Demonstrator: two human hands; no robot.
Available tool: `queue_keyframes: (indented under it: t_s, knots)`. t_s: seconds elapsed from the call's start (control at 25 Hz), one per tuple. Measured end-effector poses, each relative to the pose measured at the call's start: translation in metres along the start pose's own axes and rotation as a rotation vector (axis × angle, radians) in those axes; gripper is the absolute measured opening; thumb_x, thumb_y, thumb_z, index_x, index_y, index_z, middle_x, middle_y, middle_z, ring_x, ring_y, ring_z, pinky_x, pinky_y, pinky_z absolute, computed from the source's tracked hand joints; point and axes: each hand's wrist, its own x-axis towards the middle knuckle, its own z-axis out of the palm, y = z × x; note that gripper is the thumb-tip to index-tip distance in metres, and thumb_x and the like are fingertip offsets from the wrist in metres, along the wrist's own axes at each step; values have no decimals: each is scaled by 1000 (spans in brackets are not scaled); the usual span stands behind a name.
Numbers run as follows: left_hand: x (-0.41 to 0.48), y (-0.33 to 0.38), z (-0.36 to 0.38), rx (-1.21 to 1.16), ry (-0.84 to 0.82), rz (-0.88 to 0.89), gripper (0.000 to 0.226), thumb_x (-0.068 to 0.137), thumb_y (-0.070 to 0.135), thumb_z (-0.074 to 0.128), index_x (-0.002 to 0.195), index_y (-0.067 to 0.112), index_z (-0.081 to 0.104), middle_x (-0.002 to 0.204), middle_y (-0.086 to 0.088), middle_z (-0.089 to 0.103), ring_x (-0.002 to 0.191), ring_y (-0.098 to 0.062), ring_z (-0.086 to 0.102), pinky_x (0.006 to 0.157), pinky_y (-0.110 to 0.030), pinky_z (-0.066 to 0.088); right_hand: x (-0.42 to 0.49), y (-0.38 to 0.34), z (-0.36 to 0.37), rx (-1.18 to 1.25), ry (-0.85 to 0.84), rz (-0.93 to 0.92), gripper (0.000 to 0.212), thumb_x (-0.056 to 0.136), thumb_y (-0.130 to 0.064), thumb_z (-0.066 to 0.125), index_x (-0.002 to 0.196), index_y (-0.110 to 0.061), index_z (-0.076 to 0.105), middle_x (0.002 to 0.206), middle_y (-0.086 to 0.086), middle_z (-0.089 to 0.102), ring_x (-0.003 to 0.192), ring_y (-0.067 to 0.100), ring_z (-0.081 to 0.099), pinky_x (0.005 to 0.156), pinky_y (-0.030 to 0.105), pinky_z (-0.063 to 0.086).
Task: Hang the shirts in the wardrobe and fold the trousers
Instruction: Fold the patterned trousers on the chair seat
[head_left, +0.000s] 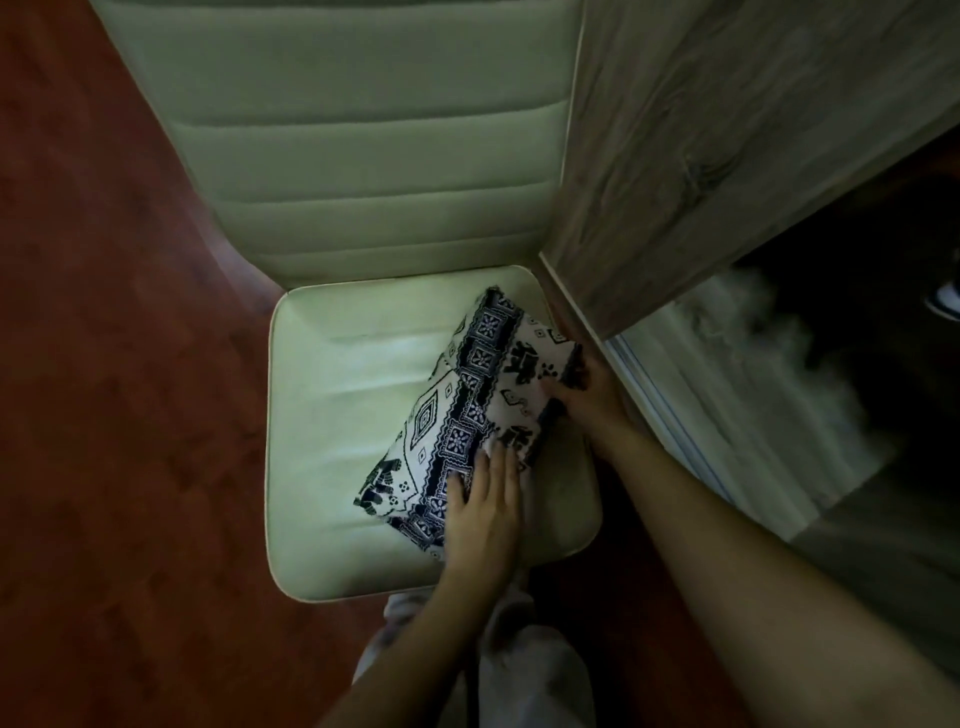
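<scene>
Folded black-and-white trousers (467, 410) lie askew on the right half of a pale chair seat (332, 441), just beside a wood-grain wardrobe panel (701, 156). The left hand (483, 514) presses flat on their near end; the right hand (582, 395) grips the edge by the panel. So near the seat's rim, a careless lift could undo the folds or drop the bundle to the floor (130, 415).
</scene>
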Motion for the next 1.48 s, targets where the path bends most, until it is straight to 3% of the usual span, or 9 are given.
queue_keyframes:
  t_s: [0.2, 0.36, 0.48, 0.64, 0.76, 0.92, 1.12, 1.28, 1.48]
  knots:
    - [-8, -87, 11, 64, 106, 138, 67, 69, 22, 77, 132, 18, 53, 140, 2, 50, 132, -19, 39, 113, -47, 5, -14, 31, 6, -193, -31, 146, 61, 77, -13, 73, 132, -11, 47, 135, 9, 52, 123, 25, 49, 100, 33, 40]
    - [-10, -138, -13, -52, 231, 191, 52, 76, 22, 64, 127, 21, 54, 140, -3, 51, 135, -20, 36, 111, -48, 13, -33, 34, 7, -325, -152, 251, 71, 69, -33, 80, 131, -19, 48, 132, -1, 53, 119, 19, 50, 102, 34, 40]
    - [-2, -140, -41, -490, 443, -428, 46, 84, 32, 43, 122, 9, 54, 126, -16, 50, 119, -28, 42, 102, -43, 29, -37, 25, 7, -465, 9, 93, 80, 63, -84, 50, 125, -33, 48, 124, -7, 59, 114, 18, 56, 100, 44, 44]
    - [30, -146, -51, -716, 339, -1054, 48, 97, 42, 35, 115, 1, 52, 119, -24, 47, 116, -38, 41, 94, -44, 34, -27, 9, 23, -459, 167, -39, 60, 93, -56, 32, 136, -15, 37, 138, 10, 48, 125, 27, 46, 101, 38, 35]
    - [46, -143, -40, -547, 247, -947, 42, 99, 41, 32, 106, 4, 52, 113, -21, 52, 108, -38, 46, 84, -45, 40, -18, 10, 40, -506, 164, -34, 53, 100, -39, 26, 141, -5, 29, 144, 16, 38, 130, 29, 38, 98, 31, 33]
    - [51, -156, -34, -299, 384, -724, 29, 101, 26, 38, 95, 1, 49, 91, -25, 61, 75, -46, 60, 53, -42, 34, -7, 16, 46, -521, 235, -50, 41, 101, -33, 22, 122, -8, 47, 116, 17, 54, 114, 33, 51, 82, 30, 35]
    - [50, -180, -36, -407, 327, -722, 32, 100, 35, 34, 98, 4, 45, 84, -31, 62, 76, -48, 58, 63, -46, 42, 0, 16, 38, -547, 263, 6, 45, 102, -32, 21, 137, -8, 37, 131, 19, 52, 119, 31, 50, 92, 33, 37]
    - [37, -166, -44, -591, 459, -888, 34, 97, 44, 38, 89, 12, 46, 81, -16, 64, 76, -36, 59, 64, -37, 38, -12, 22, 44, -526, 365, -34, 43, 99, -38, 29, 129, -9, 40, 119, 15, 58, 105, 30, 57, 76, 30, 36]
    - [-22, -140, -12, -703, 369, -701, 34, 86, 51, 44, 77, 18, 43, 74, -2, 49, 70, -25, 50, 62, -35, 40, -36, 45, 41, -483, 423, 58, 57, 93, -52, 33, 130, -9, 31, 125, 18, 48, 106, 34, 53, 75, 31, 33]
